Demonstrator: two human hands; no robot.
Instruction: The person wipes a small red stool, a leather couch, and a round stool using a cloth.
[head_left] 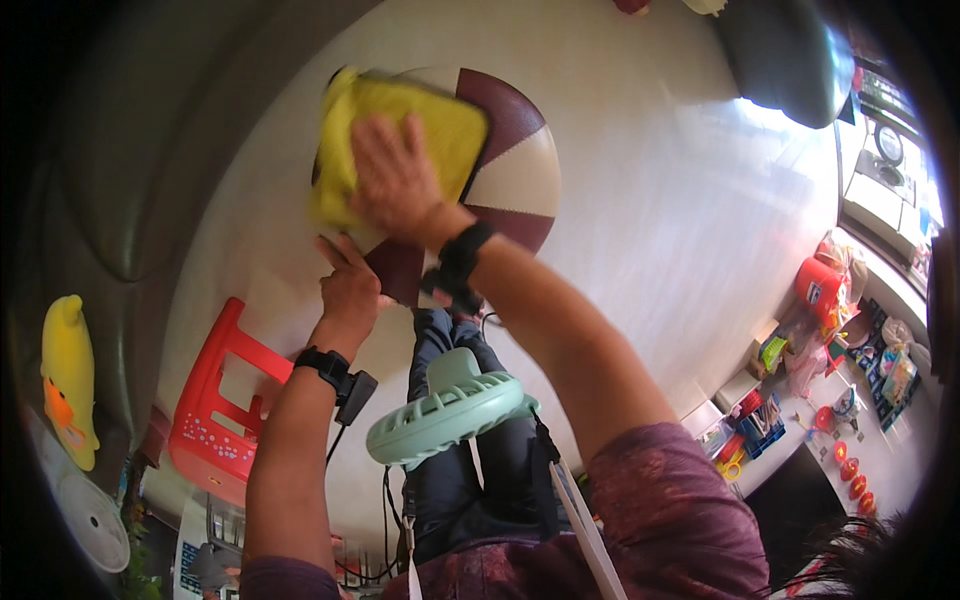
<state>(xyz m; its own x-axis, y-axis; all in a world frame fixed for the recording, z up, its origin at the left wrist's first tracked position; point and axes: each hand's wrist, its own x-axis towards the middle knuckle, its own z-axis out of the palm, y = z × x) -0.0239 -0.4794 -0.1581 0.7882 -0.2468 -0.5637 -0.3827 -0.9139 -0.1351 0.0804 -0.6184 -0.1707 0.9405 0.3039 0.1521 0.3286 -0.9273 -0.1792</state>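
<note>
A round padded seat (512,187) with maroon and cream wedges stands on the pale floor ahead of me. Over its left half lies a yellow cloth (440,125) with a dark edge, slightly smeared by motion. My right hand (395,180) rests flat on the cloth, fingers stretched out. At the seat's near left rim is my left hand (348,290), its fingers extended beside the cloth's lower corner. Whether those fingers press on the rim is hard to make out. A mint-green portable fan (445,415) hangs in front of my body.
Left of my left forearm stands a red plastic stool (225,420). A dark sofa (130,180) curves along the left, with a yellow plush toy (68,380) on it. At the right are a red container (818,285), a blue basket (762,425) and assorted clutter.
</note>
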